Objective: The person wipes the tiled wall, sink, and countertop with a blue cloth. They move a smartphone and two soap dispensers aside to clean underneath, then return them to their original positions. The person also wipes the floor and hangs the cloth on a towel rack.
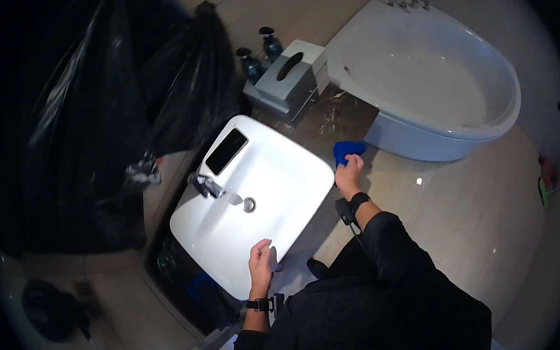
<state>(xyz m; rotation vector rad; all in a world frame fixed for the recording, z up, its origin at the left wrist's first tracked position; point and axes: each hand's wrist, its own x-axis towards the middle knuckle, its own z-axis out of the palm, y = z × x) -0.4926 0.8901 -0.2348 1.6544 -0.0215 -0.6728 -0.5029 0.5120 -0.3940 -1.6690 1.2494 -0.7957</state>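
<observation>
My right hand (350, 172) is shut on a blue cloth (347, 150), beside the right corner of a white washbasin (284, 160) and near the edge of the dark marble counter (339, 116). At the basin's near rim is my left hand (261, 263), with nothing seen in it and its fingers loosely bent. Whether it touches the rim is unclear. A chrome faucet (207, 185) rises from the basin's far ledge. Beside it lies a flat black rectangle, apparently a smartphone (227, 151). The round drain (249, 205) shows in the bowl.
A grey tissue box (285, 83) and two dark pump bottles (271, 45) (250, 66) stand behind the basin. Black plastic sheeting (94, 140) hangs at left. A white bathtub (430, 79) fills the upper right. A black bag-like object (49, 311) is at lower left.
</observation>
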